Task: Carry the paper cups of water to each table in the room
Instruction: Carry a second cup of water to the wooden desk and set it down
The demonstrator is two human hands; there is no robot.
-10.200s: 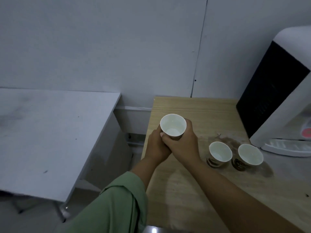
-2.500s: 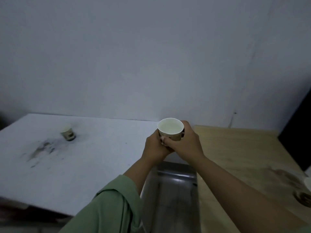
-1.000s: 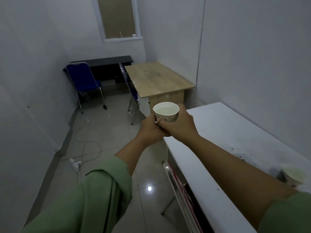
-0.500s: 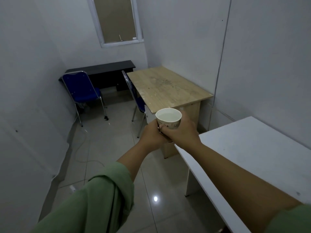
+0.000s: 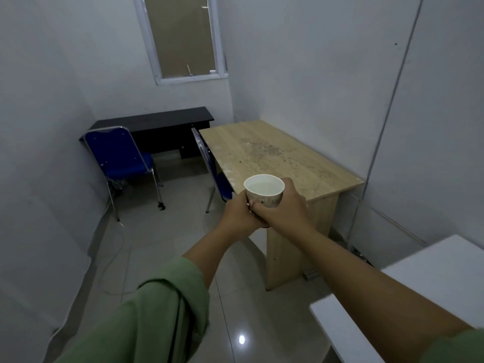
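Both hands are wrapped around one paper cup, held out in front of the chest in mid-air. The right hand curls around the cup's right and near side, and the left hand closes over the lower left side and base, the two sets of fingers meeting below the rim. The cup stays upright, its white rim level, with clear water standing fairly high inside.

The cup is likely light and thin-walled, so it would buckle under a hard squeeze and push water over the edge. The safest hold seems to be the one shown: low on the wall and under the base, with gentle, even pressure and the rim kept flat. A wet outside would make it slippery, though no drips are visible.

Counting what is in view: one paper cup, and three tables. A light wooden table stands straight ahead beyond the cup, against the right wall, its top bare. A black desk sits further back under a window. The corner of a white table shows at the lower right, near the right forearm. Two blue chairs are present: one facing the black desk, the other tucked beside the wooden table. Green sleeves cover both upper arms. The floor is pale tile.
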